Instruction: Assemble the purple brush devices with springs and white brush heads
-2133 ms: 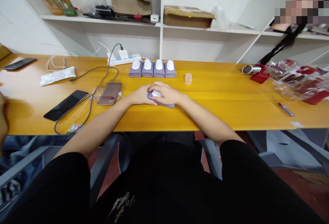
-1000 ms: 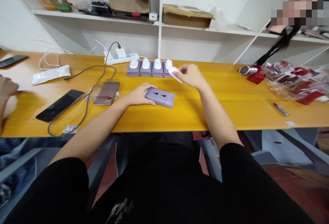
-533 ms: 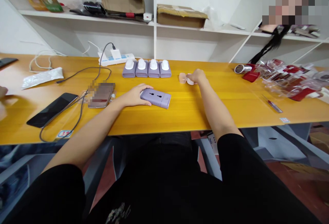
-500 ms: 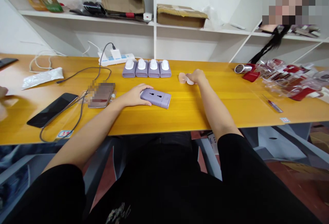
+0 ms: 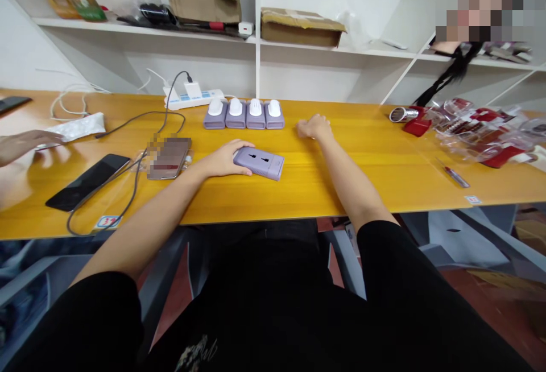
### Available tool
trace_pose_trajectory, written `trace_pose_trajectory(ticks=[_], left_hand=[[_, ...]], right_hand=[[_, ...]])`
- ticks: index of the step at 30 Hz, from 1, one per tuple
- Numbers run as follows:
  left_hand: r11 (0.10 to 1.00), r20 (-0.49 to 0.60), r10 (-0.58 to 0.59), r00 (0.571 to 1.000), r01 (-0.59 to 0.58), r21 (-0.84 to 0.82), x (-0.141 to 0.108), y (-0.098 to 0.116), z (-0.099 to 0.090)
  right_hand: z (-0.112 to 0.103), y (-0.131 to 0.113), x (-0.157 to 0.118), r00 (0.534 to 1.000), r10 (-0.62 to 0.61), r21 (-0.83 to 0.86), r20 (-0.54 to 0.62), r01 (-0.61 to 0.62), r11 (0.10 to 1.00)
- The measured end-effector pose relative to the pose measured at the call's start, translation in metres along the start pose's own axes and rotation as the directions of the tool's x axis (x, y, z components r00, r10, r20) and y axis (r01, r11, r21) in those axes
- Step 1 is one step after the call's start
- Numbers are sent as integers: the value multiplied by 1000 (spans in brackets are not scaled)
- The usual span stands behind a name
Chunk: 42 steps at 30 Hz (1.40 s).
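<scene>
My left hand [image 5: 230, 158] grips the left end of a purple box [image 5: 265, 162] with two black cut-outs, lying on the table. Further back, my right hand [image 5: 316, 127] rests low over the tabletop with its fingers curled. It covers most of a small white and pinkish piece, of which only a sliver shows beneath it. Behind the box stand several purple blocks with white rounded tops in a row, the rightmost block [image 5: 274, 119] nearest to my right hand.
At left are a black phone [image 5: 87, 182], a second phone [image 5: 170, 158], cables, a power strip [image 5: 194, 99] and another person's hand [image 5: 25, 144]. Red and clear plastic parts [image 5: 482, 127] and a thin pen-like tool [image 5: 456, 176] are at right. White shelves [image 5: 341, 70] rise behind.
My right hand has moved left over the small pieces and now hides them. My left hand has stayed on the purple box. The other person's hand has reached in further at left.
</scene>
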<state>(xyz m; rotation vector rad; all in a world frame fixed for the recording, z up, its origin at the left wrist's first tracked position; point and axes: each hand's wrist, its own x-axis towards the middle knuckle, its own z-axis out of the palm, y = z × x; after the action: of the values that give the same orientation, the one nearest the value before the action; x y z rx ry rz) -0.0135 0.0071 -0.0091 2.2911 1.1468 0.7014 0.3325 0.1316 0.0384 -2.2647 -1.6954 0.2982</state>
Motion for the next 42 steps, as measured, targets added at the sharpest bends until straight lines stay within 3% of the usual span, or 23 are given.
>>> trace_pose_trajectory(ticks=[7,12,15,18,21,24,35,39,40,42], left_hand=[[1000,7,-3,1000,3,-15,0,2,-1],[1000,4,-9,1000,9,-19,-1,4,-1],[1000,6,-1,1000,1,-21,0,2,-1],[1000,2,4,1000,-4,-15,0,1,-1],[1000,1,1,1000,-1,-5,0,0,-1],[1000,3,-4,1000,4,-1,-1,0,-2],[1000,16,-19,1000,19,-7,-1,2,-3],[1000,12,-19,1000,19,-21,-1,3,-3],[1000,10,-18,1000,18,-23,-2,3,-3],[1000,11,-16,1000,16,-23,-2,3,-3]], right_hand=[[-8,-7,18,999,8,-35,38,-7,999],[-10,-9,16,997,-37,-65,65,41,997],[-12,-9,12,982,-181,-164,46,186,969],[-13,-9,13,934,-331,-292,136,357,887],[-13,-7,15,888,-377,-328,265,450,831],[-15,-2,17,857,-425,-311,291,505,805],[-34,11,25,812,-510,-265,283,578,772],[-41,12,24,804,-545,-148,237,585,798],[-43,13,23,810,-541,-113,227,574,811],[-47,14,22,871,-467,-74,156,482,873]])
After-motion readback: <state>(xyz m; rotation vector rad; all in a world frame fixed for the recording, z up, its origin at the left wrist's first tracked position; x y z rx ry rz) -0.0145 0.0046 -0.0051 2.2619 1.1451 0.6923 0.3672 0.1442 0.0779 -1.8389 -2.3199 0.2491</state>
